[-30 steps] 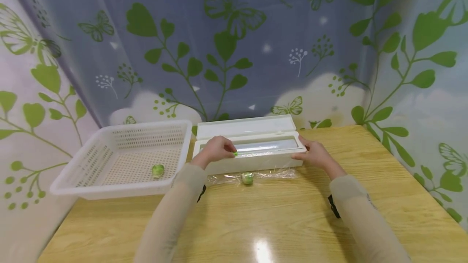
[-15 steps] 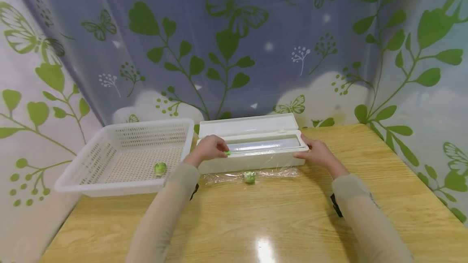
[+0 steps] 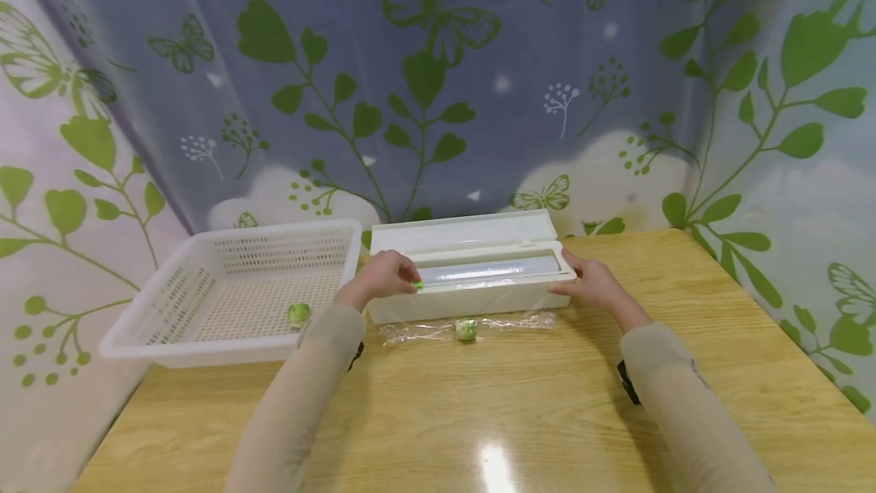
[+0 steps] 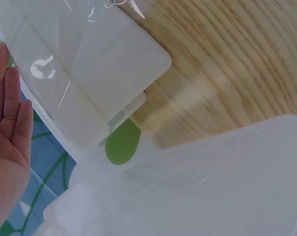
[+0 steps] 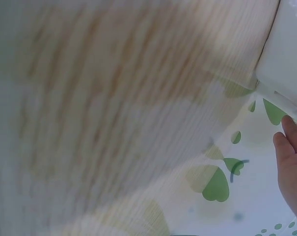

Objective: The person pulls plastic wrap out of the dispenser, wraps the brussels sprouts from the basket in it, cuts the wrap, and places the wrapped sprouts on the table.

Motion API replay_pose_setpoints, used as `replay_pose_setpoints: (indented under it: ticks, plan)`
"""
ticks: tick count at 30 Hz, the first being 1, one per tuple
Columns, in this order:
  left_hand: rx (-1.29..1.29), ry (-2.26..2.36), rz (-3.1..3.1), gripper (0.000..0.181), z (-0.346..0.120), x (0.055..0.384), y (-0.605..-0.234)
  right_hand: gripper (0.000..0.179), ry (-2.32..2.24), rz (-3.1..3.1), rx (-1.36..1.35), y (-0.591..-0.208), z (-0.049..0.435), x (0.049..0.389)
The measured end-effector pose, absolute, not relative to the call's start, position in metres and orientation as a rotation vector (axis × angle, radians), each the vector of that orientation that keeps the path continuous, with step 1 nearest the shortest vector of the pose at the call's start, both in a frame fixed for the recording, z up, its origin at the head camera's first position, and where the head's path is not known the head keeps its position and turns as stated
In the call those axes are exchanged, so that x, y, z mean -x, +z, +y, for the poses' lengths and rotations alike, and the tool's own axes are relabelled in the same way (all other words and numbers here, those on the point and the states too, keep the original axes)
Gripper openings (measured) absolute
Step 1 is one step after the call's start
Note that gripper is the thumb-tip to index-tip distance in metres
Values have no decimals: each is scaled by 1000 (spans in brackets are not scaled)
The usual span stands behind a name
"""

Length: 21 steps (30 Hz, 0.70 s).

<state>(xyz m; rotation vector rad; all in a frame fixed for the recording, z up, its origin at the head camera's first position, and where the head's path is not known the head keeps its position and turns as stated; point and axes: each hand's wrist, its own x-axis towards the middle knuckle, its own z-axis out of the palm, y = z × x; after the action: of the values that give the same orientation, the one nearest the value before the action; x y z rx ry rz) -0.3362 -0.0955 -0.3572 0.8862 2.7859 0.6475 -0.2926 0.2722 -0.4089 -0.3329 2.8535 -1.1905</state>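
A long white cling film box [image 3: 472, 299] lies across the table with its lid [image 3: 465, 233] raised at the back. Inside shows a shiny roll of film [image 3: 499, 268]. On the box's front rim, my left hand [image 3: 379, 278] pinches a small bright green slide cutter [image 3: 418, 285], mostly hidden by the fingers. My right hand [image 3: 594, 284] grips the box's right end, thumb low on the front. Clear film [image 3: 513, 321] hangs over the front onto the table, where a small green ball [image 3: 466, 330], like a Brussels sprout, sits at the film.
To the left stands a white perforated plastic basket [image 3: 198, 356], with another green sprout-like ball [image 3: 298, 315] inside. The wooden table [image 3: 520, 409] extends in front of the box. A leaf-patterned curtain [image 3: 452, 166] hangs right behind.
My left hand has slid leftward along the box's front rim with the green slide cutter. The right hand keeps its hold on the right end.
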Motion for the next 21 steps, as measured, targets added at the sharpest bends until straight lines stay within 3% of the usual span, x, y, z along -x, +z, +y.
replay_pose_setpoints:
  ticks: [21]
  plan:
    - [-825, 497, 2800, 10, -108, 335, -344, 87, -1187, 2877, 309, -412, 272, 295]
